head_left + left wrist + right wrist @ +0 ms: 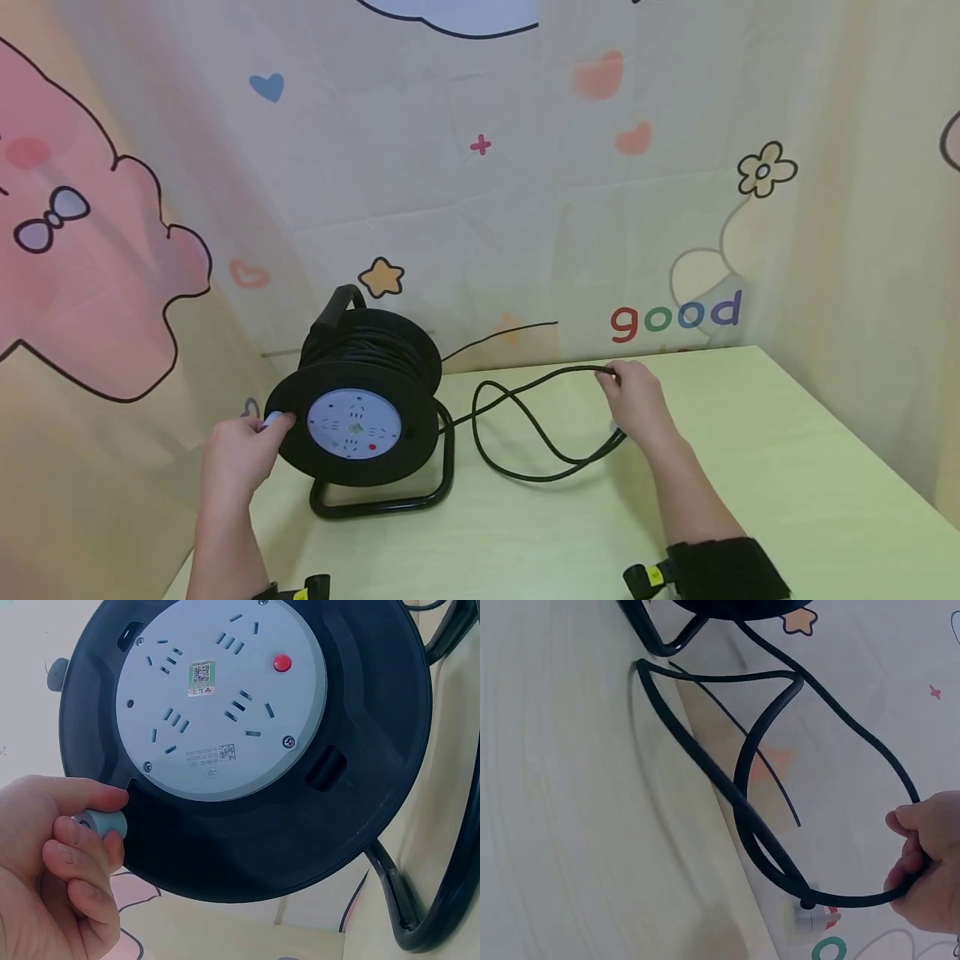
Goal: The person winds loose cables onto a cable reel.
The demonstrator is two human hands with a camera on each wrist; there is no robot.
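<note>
A black cable reel (352, 468) stands on its tubular frame at the left of the table, its round pale socket panel (355, 423) facing me. My left hand (238, 454) pinches the small grey crank knob (110, 823) at the reel's left rim between thumb and fingers. To the right, my right hand (639, 402) grips the black cable (697, 756), which runs from the reel and hangs in loops beside the hand. A whitish plug (810, 919), partly blurred, dangles below the looped cable in the right wrist view.
The pale green-yellow table (525, 542) has its back edge close to a printed curtain (480, 217). Beneath the reel the black tube stand (382, 507) rests on the tabletop. A carry handle (337, 307) rises at the reel's back.
</note>
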